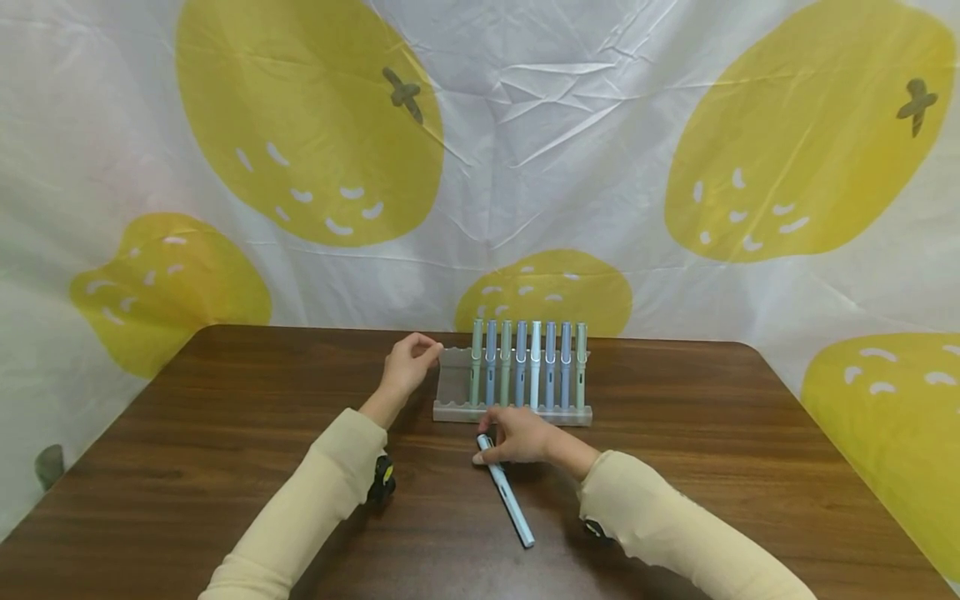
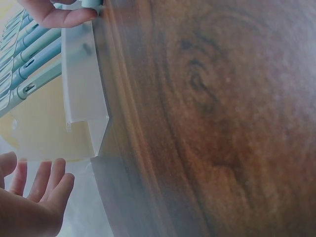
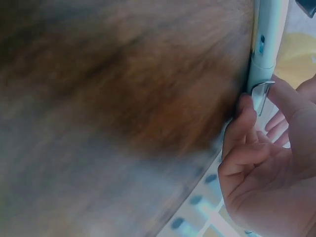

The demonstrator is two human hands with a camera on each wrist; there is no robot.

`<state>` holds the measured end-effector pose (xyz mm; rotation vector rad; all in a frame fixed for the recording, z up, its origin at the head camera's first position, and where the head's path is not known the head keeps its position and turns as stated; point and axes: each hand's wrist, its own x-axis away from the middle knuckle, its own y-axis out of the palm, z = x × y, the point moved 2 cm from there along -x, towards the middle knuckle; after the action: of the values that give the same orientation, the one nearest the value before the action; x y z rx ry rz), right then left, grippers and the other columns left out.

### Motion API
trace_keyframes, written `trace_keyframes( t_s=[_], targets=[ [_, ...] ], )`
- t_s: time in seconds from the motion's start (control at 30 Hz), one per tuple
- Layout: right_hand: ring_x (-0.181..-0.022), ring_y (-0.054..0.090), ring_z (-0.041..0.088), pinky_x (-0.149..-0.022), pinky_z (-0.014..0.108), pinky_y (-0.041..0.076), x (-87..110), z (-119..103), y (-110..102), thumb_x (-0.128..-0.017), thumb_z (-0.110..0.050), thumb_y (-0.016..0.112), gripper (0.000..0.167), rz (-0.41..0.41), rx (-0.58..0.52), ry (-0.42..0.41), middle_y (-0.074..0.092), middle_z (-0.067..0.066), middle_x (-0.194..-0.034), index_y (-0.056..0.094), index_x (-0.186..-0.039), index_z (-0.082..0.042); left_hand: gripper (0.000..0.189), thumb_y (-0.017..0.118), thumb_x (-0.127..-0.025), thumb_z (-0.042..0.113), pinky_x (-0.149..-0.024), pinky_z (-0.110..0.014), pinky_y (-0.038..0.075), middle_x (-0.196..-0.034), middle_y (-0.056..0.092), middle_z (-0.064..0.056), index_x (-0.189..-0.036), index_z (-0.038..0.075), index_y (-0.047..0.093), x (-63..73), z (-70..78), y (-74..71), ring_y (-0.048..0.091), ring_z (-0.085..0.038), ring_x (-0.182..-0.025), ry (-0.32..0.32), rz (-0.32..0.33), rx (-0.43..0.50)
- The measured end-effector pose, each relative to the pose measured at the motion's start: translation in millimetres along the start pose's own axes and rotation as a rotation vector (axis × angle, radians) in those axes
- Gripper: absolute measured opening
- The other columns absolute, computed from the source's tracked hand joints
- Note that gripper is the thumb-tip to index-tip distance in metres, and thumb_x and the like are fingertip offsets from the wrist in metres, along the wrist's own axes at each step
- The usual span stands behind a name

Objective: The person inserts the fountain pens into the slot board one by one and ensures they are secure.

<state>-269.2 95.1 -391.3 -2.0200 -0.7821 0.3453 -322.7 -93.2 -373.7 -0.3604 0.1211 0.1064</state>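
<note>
A pale blue capped pen [image 1: 510, 500] slants over the table in front of the stand. My right hand [image 1: 517, 435] pinches it by the cap end; in the right wrist view, the thumb and a finger sit on either side near its metal clip [image 3: 261, 96]. Behind it, a clear pen stand [image 1: 456, 379] holds several upright pens [image 1: 521, 367] in green, blue and pale blue. My left hand [image 1: 408, 365] is at the stand's upper left edge, fingertips touching or very near it. The left wrist view shows that hand's fingers [image 2: 60, 190] fairly straight.
The brown wooden table [image 1: 247, 433] reaches back to a white cloth [image 1: 480, 208] printed with yellow lemons. Slots at the stand's left end hold no pens. Dark wrist cameras [image 1: 381, 481] sit on both sleeves.
</note>
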Motion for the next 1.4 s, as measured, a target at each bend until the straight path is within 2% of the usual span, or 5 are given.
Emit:
trace_keyframes(
  t_s=[0.13, 0.53, 0.77, 1.2, 1.4],
  targets=[
    [-0.047, 0.045, 0.004, -0.046, 0.023, 0.038, 0.0, -4.6, 0.6, -0.074, -0.029, 0.071, 0.034, 0.007, 0.056, -0.057, 0.050, -0.008, -0.055, 0.054, -0.093, -0.007, 0.020, 0.056, -0.087, 0.020, -0.076, -0.040, 0.043, -0.098, 0.062, -0.018, -0.094, 0.001, 0.058, 1.5, 1.6, 0.0, 0.060, -0.028, -0.087, 0.001, 0.004, 0.012],
    [-0.054, 0.042, 0.007, -0.050, 0.023, 0.036, -2.9, -8.3, 8.2, -0.071, -0.035, 0.072, 0.036, 0.038, 0.172, -0.114, 0.046, -0.007, -0.060, 0.051, -0.088, -0.011, 0.020, 0.057, -0.087, 0.021, -0.076, -0.039, 0.043, -0.097, 0.062, -0.016, -0.094, 0.002, 0.059, 0.5, 0.0, 1.1, 0.060, -0.027, -0.086, -0.006, 0.010, 0.008],
    [-0.050, 0.040, 0.005, -0.048, 0.023, 0.035, -0.6, -10.2, 7.4, -0.073, -0.032, 0.071, 0.032, 0.069, 0.193, -0.153, 0.043, -0.009, -0.056, 0.051, -0.086, -0.011, 0.020, 0.057, -0.087, 0.021, -0.076, -0.039, 0.043, -0.097, 0.062, -0.017, -0.094, 0.002, 0.058, -0.8, -0.8, 0.5, 0.059, -0.028, -0.087, -0.011, 0.012, 0.016],
    [-0.048, 0.045, 0.003, -0.047, 0.022, 0.039, 0.9, -8.2, -3.8, -0.078, -0.030, 0.067, 0.027, 0.128, 0.006, -0.123, 0.050, -0.008, -0.058, 0.053, -0.089, -0.009, 0.020, 0.057, -0.087, 0.021, -0.075, -0.039, 0.043, -0.097, 0.062, -0.018, -0.093, 0.002, 0.058, -1.3, -1.6, 0.5, 0.059, -0.028, -0.087, -0.010, 0.008, 0.011],
    [-0.047, 0.052, 0.007, -0.046, 0.024, 0.044, -0.5, -7.9, -9.7, -0.079, -0.024, 0.066, 0.025, 0.053, -0.125, -0.107, 0.058, -0.005, -0.061, 0.056, -0.093, -0.006, 0.020, 0.057, -0.087, 0.020, -0.074, -0.038, 0.043, -0.096, 0.062, -0.018, -0.093, 0.001, 0.059, -0.9, -0.8, 0.8, 0.060, -0.029, -0.085, 0.008, 0.018, 0.004]
  ],
)
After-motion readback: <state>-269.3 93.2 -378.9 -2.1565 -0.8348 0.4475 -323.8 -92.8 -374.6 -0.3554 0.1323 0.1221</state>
